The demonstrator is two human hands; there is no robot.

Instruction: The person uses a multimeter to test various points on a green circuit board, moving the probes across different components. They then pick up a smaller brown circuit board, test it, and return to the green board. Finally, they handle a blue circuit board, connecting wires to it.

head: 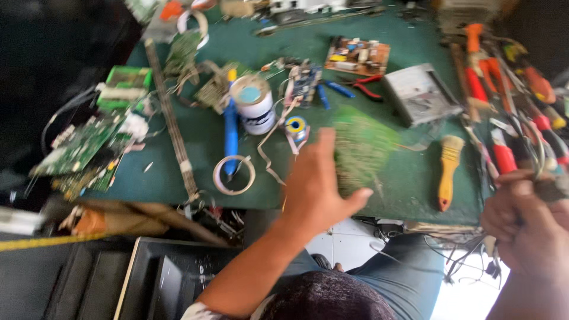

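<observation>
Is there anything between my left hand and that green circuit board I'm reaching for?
Nothing visible. The left hand is already at the blurred green circuit board, thumb along its lower edge. The solder spool and yellow-handled brush lie off to either side.
</observation>
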